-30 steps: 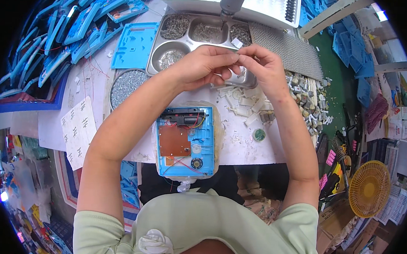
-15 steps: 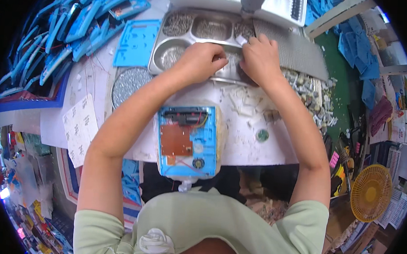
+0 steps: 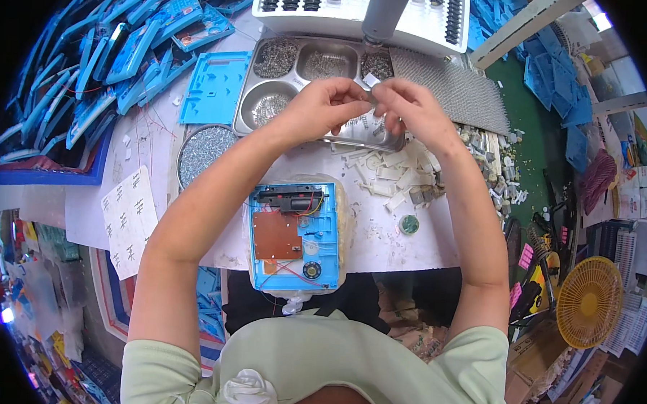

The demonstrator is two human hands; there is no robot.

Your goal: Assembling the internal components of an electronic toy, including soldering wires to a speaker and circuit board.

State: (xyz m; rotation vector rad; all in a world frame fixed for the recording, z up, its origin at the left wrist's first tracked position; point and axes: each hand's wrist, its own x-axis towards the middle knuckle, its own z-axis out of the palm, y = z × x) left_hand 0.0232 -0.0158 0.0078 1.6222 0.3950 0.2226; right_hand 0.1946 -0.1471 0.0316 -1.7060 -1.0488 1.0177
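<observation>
Together, two hands, left (image 3: pixel 320 108) and right (image 3: pixel 410 112), pinch one small white part (image 3: pixel 370 81) above one five-compartment tray (image 3: pixel 250 92).

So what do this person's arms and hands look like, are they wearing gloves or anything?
No gloves: the left hand and right hand are bare, with no watch or rings visible. Both forearms are uncovered. Short pale green sleeves end above the elbows.
</observation>
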